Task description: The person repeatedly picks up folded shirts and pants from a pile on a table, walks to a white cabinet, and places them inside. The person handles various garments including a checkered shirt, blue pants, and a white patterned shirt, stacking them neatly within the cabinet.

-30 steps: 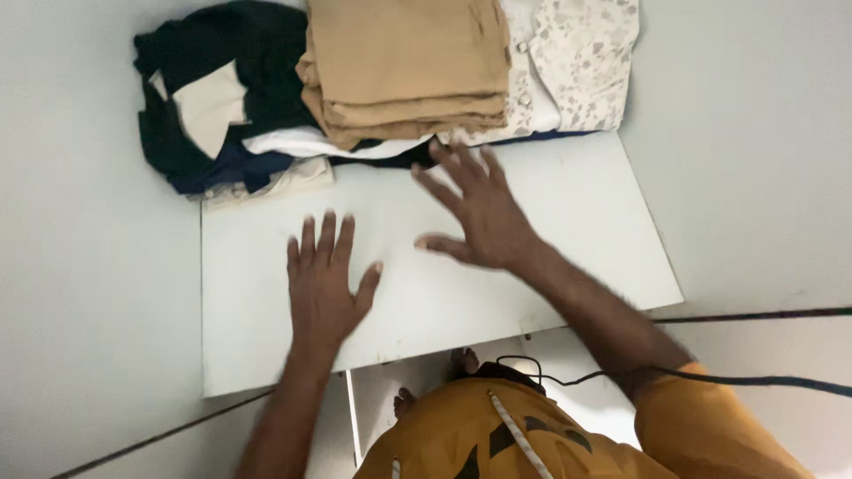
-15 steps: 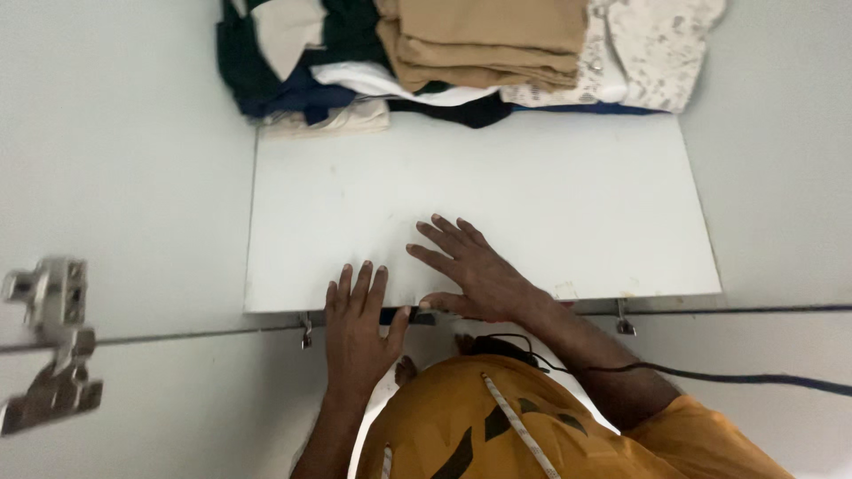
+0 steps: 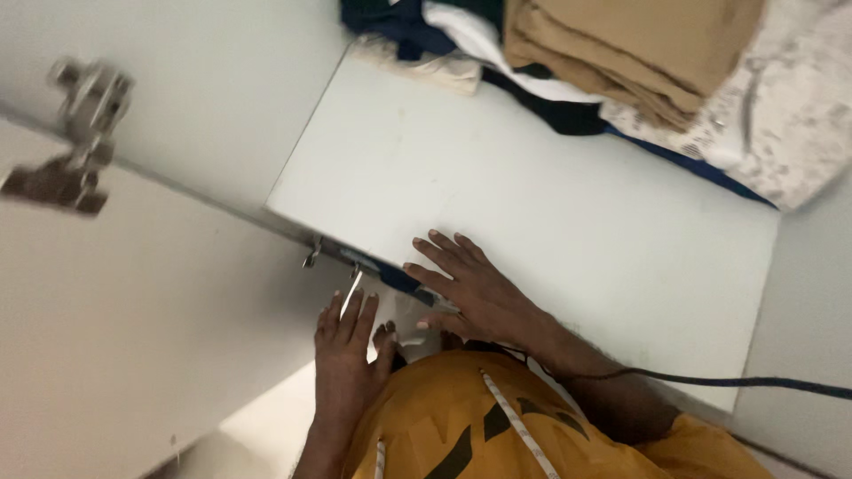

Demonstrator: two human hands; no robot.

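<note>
The white shelf board filled most of my view, running from ten o'clock down to four o'clock, bare over its near half. At its far edge, around one o'clock, sat the pile of folded clothes: tan pieces on top, a pale flowered one at two o'clock, dark blue and white ones beneath. The white cupboard door stood at eight o'clock, its metal hinge at ten o'clock.

My right hand lay flat on the shelf's front edge, fingers spread, gripping nothing. My left hand hung just below that edge at seven o'clock, fingers open and empty, not clearly touching the board.

I judged the risk to be leaning too hard on the front edge: the board might tip on its small pegs and let the pile slide.
</note>
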